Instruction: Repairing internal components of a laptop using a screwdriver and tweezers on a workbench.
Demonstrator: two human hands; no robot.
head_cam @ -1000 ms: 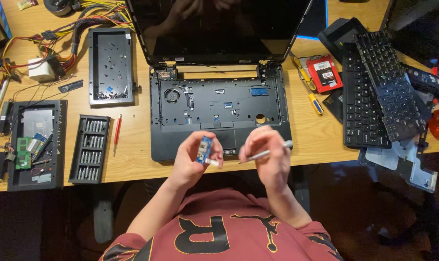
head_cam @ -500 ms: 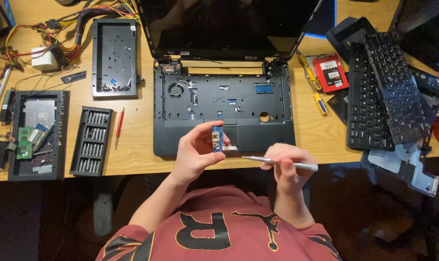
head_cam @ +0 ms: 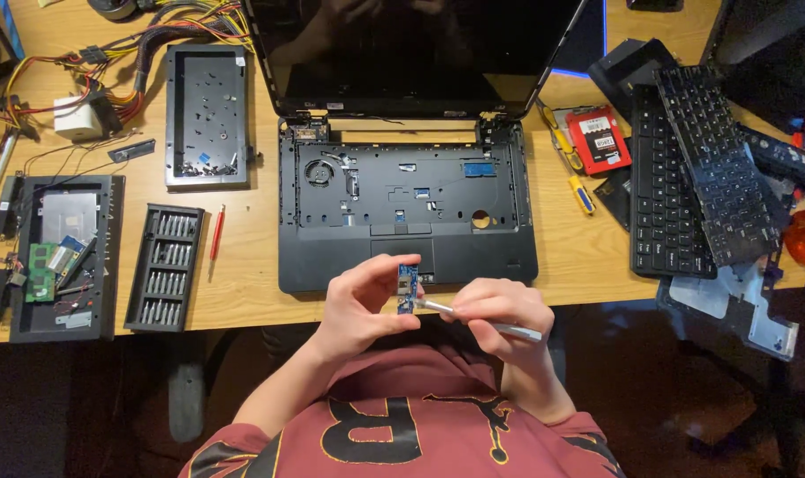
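Note:
My left hand (head_cam: 360, 305) pinches a small blue circuit board (head_cam: 408, 285), held upright over the desk's front edge. My right hand (head_cam: 500, 317) grips a slim silver screwdriver (head_cam: 480, 321) whose tip touches the board's lower part. Just beyond both hands lies an opened black laptop (head_cam: 407, 208) with its keyboard removed, inner deck exposed and dark screen tilted back.
A black screwdriver bit case (head_cam: 164, 267) and a red-handled tool (head_cam: 216, 234) lie left of the laptop. Two black trays (head_cam: 206, 117) (head_cam: 59, 257) hold screws and parts. Loose keyboards (head_cam: 696, 177), a red drive (head_cam: 598, 139) and a yellow tool (head_cam: 582, 195) sit on the right. Wires crowd the far left.
Both hands have drawn closer together; the screwdriver's tip, held apart before, now meets the blue board. The board stays in my left hand.

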